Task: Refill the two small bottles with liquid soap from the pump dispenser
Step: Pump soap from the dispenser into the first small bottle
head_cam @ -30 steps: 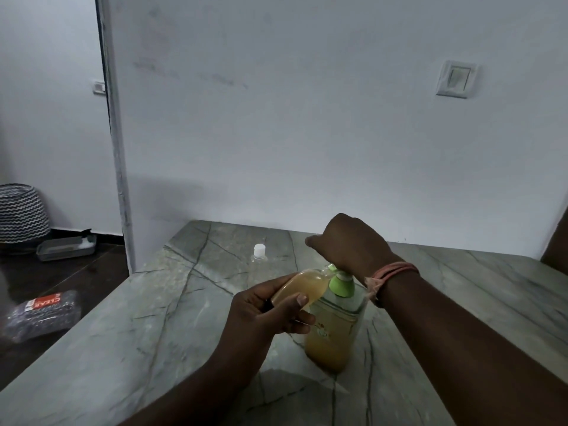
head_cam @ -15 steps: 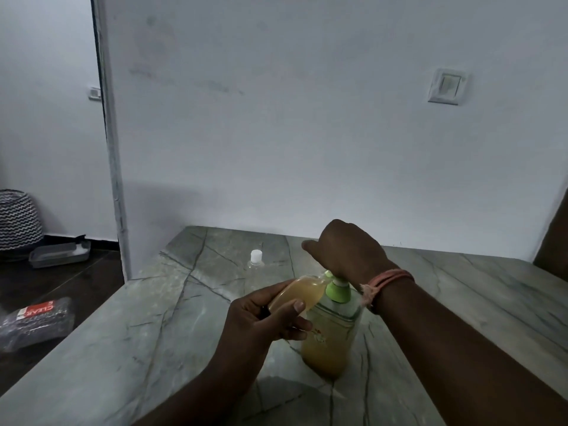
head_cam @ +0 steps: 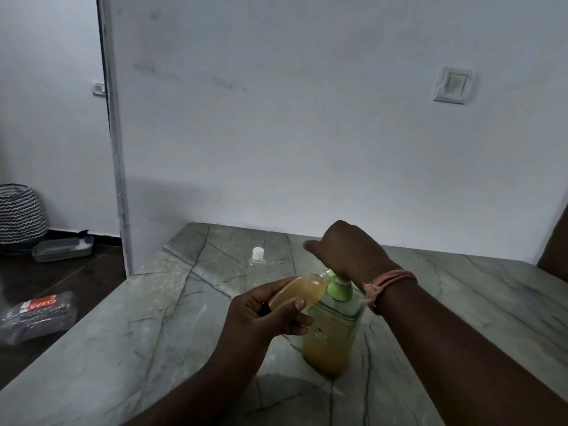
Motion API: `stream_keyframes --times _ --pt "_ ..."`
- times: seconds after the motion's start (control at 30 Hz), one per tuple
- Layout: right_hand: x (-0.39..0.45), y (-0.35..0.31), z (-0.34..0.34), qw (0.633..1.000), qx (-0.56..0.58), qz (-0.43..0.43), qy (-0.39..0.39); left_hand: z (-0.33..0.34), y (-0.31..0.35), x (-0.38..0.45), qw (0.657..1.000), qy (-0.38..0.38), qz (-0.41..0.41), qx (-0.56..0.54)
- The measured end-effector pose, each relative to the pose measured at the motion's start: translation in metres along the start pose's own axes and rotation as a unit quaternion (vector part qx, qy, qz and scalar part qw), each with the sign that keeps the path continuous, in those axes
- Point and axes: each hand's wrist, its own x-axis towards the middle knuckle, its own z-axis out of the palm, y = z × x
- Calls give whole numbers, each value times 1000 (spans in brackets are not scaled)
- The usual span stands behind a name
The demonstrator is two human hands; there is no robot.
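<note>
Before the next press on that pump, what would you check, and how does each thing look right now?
1. Small bottle gripped by the left hand: ok.
2. Its mouth at the green spout: looks ok, the exact contact is hidden.
3. Right hand on the pump head: ok.
4. Pump dispenser upright on the table: ok.
5. Room left in the held bottle: cannot tell.
6. Second bottle ready, cap off: not ok, white cap on.
</note>
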Motion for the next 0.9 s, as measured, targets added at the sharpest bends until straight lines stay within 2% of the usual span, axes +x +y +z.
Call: stream_keyframes --times 0.13,0.27,0.4,0.7,0.9 --pt "-3 -2 -7 1000 -29 4 -9 1 2 -1 1000 -1 0 -2" --pt "-2 -8 -11 996 -88 -28 1 1 2 -3 1000 1 2 3" --pt "-5 -4 -6 999 -25 -8 20 1 1 0 1000 5 3 20" --pt "-3 -9 -15 996 -81 -11 -32 1 2 -3 1000 2 6 15" --pt "-3 -2 -5 1000 -16 1 -19 0 -1 1 1000 1 2 -4"
